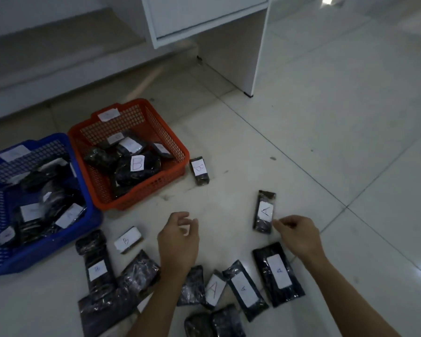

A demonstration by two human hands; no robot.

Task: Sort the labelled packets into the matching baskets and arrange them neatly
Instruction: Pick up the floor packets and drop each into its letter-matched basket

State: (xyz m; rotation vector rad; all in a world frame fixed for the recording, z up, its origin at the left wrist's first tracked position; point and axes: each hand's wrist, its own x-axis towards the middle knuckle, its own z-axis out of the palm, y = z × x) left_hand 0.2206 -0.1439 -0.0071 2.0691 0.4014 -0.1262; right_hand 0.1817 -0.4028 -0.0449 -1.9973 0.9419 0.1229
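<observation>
Black packets with white letter labels lie scattered on the tiled floor. The orange basket [178,144] holds several packets, one marked B. Beside it on the left, the blue basket [93,220] also holds several packets. A lone packet marked A [264,211] lies at centre right, and my right hand [298,233] touches its lower corner with loosely curled fingers. My left hand [179,237] hovers above the floor, fingers relaxed, holding nothing. A B packet [199,170] lies right of the orange basket. Another B packet [128,240] lies near the blue basket. Several A packets [278,273] lie between my forearms.
A white cabinet [258,45] stands on the floor behind the baskets, its leg at centre top. A pale step or ledge [58,69] runs along the back left. Bare tiles spread to the right.
</observation>
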